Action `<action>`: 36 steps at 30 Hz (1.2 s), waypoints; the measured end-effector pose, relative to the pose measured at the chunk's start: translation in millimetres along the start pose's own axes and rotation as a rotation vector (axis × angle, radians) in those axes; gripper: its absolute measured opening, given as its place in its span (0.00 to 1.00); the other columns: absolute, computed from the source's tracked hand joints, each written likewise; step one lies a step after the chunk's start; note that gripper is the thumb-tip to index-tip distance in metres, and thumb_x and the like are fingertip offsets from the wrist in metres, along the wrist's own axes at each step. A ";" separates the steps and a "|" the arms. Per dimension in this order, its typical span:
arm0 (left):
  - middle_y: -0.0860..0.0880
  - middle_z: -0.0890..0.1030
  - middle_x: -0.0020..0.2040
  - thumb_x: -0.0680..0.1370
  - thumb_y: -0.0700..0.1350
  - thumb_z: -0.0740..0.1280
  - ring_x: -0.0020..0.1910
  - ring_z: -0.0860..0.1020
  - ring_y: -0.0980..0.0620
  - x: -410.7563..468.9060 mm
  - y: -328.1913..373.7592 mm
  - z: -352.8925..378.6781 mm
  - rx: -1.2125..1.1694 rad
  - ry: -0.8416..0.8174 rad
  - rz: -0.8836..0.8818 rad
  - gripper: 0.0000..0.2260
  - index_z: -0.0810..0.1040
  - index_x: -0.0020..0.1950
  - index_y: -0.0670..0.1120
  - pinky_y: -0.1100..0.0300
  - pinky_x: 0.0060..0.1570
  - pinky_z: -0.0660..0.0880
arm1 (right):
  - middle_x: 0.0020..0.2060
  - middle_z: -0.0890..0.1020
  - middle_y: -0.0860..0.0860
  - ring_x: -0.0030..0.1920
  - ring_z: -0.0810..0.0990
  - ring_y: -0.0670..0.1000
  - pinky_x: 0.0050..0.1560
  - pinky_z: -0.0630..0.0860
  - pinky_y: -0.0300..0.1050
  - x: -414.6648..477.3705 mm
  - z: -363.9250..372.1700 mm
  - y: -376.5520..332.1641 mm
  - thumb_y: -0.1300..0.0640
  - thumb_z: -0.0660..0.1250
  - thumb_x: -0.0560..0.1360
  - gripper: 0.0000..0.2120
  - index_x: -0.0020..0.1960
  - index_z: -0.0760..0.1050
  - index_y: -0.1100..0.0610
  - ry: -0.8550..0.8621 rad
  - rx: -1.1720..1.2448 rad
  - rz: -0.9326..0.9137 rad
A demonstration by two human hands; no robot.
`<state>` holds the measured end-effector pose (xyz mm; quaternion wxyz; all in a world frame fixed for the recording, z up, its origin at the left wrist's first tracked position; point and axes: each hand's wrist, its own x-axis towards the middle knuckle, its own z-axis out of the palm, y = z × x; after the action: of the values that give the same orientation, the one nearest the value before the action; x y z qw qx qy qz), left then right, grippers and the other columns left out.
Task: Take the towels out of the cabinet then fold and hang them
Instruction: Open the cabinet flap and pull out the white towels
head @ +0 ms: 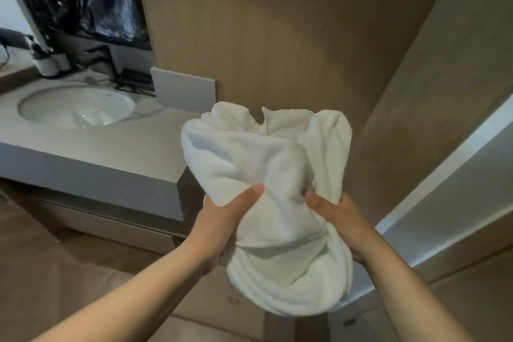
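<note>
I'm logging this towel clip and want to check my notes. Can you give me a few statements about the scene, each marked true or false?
1. The left hand and the right hand both grip the white towel. True.
2. The white towel is folded into a neat flat rectangle. False: it is bunched and crumpled.
3. A round sink is set in the counter to the left of the white towel. True.
4. The white towel lies in the sink. False: it is held up in the air, to the right of the sink.
</note>
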<state>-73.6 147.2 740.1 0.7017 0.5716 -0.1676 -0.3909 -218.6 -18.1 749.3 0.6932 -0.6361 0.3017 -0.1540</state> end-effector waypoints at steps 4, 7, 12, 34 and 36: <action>0.51 0.82 0.60 0.66 0.57 0.77 0.58 0.81 0.47 -1.2 23.3 -29.3 -0.051 0.095 0.056 0.31 0.74 0.66 0.54 0.45 0.62 0.74 | 0.55 0.85 0.48 0.57 0.83 0.50 0.60 0.77 0.53 28.2 34.7 -23.0 0.32 0.81 0.48 0.46 0.61 0.78 0.50 -0.102 -0.057 -0.058; 0.52 0.82 0.59 0.66 0.57 0.76 0.58 0.81 0.48 3.1 38.6 -61.7 -0.058 0.161 0.096 0.30 0.74 0.66 0.55 0.45 0.62 0.74 | 0.57 0.84 0.48 0.58 0.82 0.49 0.63 0.75 0.56 53.1 71.8 -36.1 0.32 0.81 0.49 0.48 0.64 0.76 0.51 -0.175 -0.086 -0.082; 0.51 0.82 0.59 0.65 0.57 0.76 0.57 0.81 0.48 24.1 64.7 -127.7 -0.090 0.258 0.127 0.33 0.73 0.68 0.53 0.45 0.61 0.75 | 0.60 0.82 0.49 0.61 0.81 0.50 0.63 0.76 0.54 100.3 142.8 -55.7 0.36 0.79 0.57 0.43 0.68 0.73 0.51 -0.309 -0.125 -0.116; 0.54 0.78 0.64 0.57 0.63 0.77 0.63 0.76 0.48 225.0 171.9 -360.5 -0.170 0.352 0.158 0.42 0.71 0.69 0.54 0.47 0.66 0.71 | 0.59 0.82 0.43 0.58 0.82 0.45 0.49 0.80 0.40 349.9 361.0 -115.4 0.32 0.77 0.58 0.43 0.69 0.70 0.43 -0.258 -0.233 -0.126; 0.55 0.77 0.64 0.64 0.60 0.78 0.64 0.75 0.50 247.1 160.6 -359.3 -0.168 0.398 0.151 0.34 0.71 0.67 0.55 0.48 0.66 0.71 | 0.59 0.82 0.42 0.57 0.82 0.44 0.48 0.79 0.38 371.8 358.4 -111.6 0.34 0.75 0.62 0.37 0.67 0.70 0.40 -0.257 -0.261 -0.077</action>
<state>386.6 212.0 733.3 0.7933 0.5628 -0.0351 -0.2296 307.0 26.5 778.4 0.6312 -0.7462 0.2036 -0.0574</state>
